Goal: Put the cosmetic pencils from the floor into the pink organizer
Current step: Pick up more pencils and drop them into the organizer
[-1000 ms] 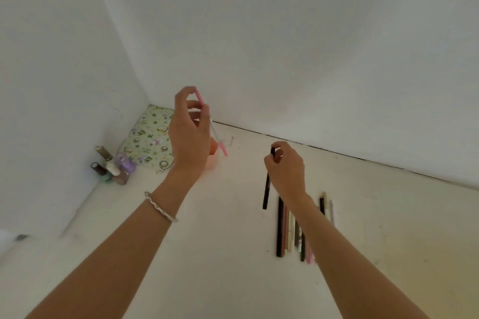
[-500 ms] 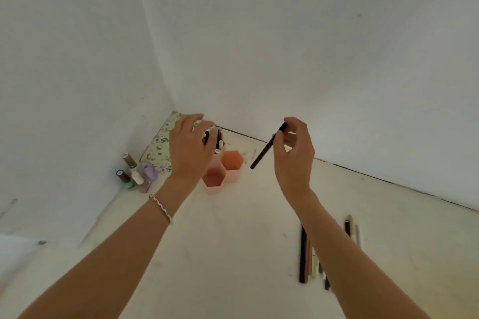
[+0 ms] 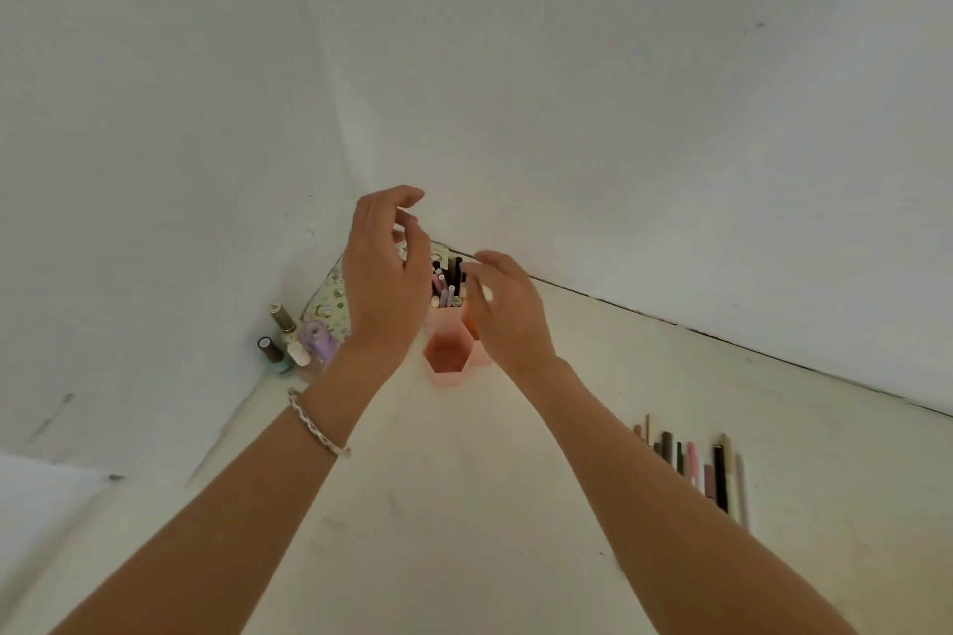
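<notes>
The pink organizer (image 3: pixel 442 379), made of hexagonal cups, stands on the floor in the corner of the room. Its rear cup holds several cosmetic pencils (image 3: pixel 447 288) standing upright, a black one among them. The front cup looks empty, and my right hand hides most of a third cup. My left hand (image 3: pixel 384 276) hovers just left of the filled cup with its fingers spread and nothing in it. Just right of that cup is my right hand (image 3: pixel 508 312), fingers loosely curved beside the pencil tops with nothing seen between them. Several more pencils (image 3: pixel 693 467) lie in a row on the floor at the right.
Several nail polish bottles (image 3: pixel 291 340) stand against the left wall. A floral pouch (image 3: pixel 332 302) lies behind them in the corner. White walls close in on the left and at the back.
My left hand let go of the pink pencil at the organizer and opened. My right hand carried the black pencil over to the rear cup, where it now stands. The view has tilted upward.
</notes>
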`<state>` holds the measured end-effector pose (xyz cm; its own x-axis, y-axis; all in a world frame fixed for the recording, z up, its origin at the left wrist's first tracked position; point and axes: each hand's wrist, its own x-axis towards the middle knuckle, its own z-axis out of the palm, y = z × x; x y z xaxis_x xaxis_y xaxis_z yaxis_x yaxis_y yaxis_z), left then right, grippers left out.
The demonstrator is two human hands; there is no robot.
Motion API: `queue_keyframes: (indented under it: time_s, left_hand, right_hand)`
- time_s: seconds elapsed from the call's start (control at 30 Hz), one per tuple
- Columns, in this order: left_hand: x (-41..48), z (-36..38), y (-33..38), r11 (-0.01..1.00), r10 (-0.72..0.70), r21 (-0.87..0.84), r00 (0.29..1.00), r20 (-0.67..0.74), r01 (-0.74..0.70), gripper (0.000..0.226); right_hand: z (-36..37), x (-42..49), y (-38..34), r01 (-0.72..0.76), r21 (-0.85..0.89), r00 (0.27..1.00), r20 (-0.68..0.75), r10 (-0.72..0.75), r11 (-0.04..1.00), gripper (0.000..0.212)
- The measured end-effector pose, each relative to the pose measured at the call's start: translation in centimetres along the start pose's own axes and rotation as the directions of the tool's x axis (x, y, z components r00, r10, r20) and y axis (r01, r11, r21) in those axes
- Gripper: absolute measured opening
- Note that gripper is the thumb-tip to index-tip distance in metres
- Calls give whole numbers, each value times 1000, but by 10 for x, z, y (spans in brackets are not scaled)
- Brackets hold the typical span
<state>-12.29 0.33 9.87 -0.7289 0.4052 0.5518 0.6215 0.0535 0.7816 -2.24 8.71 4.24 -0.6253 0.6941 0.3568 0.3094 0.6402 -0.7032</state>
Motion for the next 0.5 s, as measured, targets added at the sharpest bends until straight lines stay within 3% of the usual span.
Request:
queue_keyframes:
  time_s: [0.07, 0.13, 0.2, 0.23, 0.3, 0.4, 0.43, 0.5]
  left_hand:
    - [-9, 7, 7, 1000, -2, -5, 1000, 29, 2, 28]
    - [-25, 19, 16, 1000, -28, 8, 995, 101, 28, 29]
    - [-47, 39, 24, 988, -147, 84, 951, 274, 128, 27]
    - [-60, 51, 27, 970, -229, 164, 890, 395, 177, 25]
    - [-95, 79, 35, 909, -407, 339, 686, 603, 241, 20]
    - [-150, 114, 44, 820, -571, 519, 405, 714, 241, 22]
    - [-167, 123, 46, 802, -596, 553, 354, 720, 226, 25]
    - [-195, 138, 52, 785, -618, 585, 325, 716, 203, 30]
  right_hand:
    - [-6, -7, 6, 15, -52, 999, -41, -18, 999, 39]
    - [-23, -11, 15, -62, -7, 982, -179, 60, 998, 47]
    - [-44, -15, 26, -153, 79, 951, -258, 169, 985, 46]
    - [-54, -16, 31, -190, 101, 938, -274, 211, 977, 43]
    - [-77, -23, 44, -250, 93, 917, -296, 267, 964, 39]
    - [-105, -40, 64, -351, 111, 888, -276, 368, 930, 40]
    - [-112, -48, 70, -379, 128, 880, -257, 400, 916, 40]
    - [-125, -65, 82, -414, 136, 871, -228, 435, 900, 40]
